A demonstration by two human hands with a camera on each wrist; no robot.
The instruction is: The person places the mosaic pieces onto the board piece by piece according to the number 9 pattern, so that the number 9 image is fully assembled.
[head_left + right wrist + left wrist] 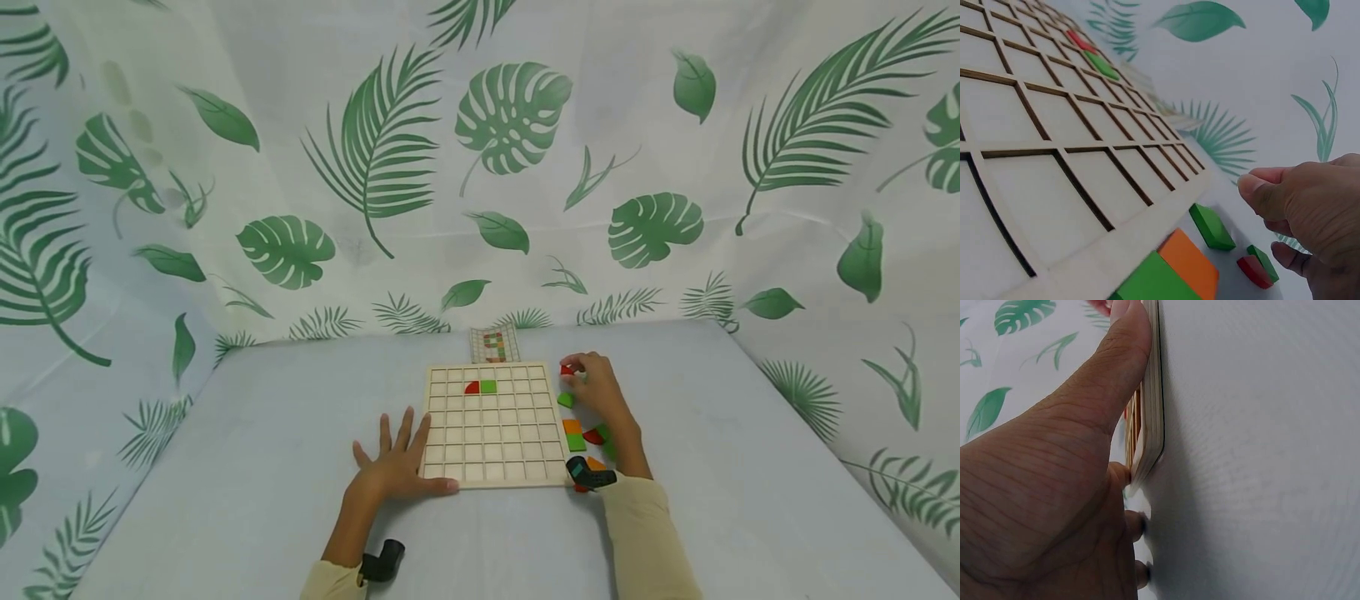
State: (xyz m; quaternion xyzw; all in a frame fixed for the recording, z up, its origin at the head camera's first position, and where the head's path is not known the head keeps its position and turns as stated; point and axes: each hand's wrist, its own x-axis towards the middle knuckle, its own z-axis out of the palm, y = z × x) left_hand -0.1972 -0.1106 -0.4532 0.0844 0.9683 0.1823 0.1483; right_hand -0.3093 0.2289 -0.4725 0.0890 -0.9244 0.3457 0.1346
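A wooden grid board lies on the table, with a red quarter-round piece and a green square piece side by side in its upper cells. My left hand has its fingers spread at the board's near left corner. Its thumb lies along the front edge, as the left wrist view also shows. Beyond the board's right edge, my right hand pinches a red piece at its fingertips. In the right wrist view that piece is hidden behind the hand. A green piece lies just below the hand.
Right of the board lie an orange piece, a green square, and a red piece against another green one. Another orange piece is partly under the right wrist. A patterned card stands behind the board.
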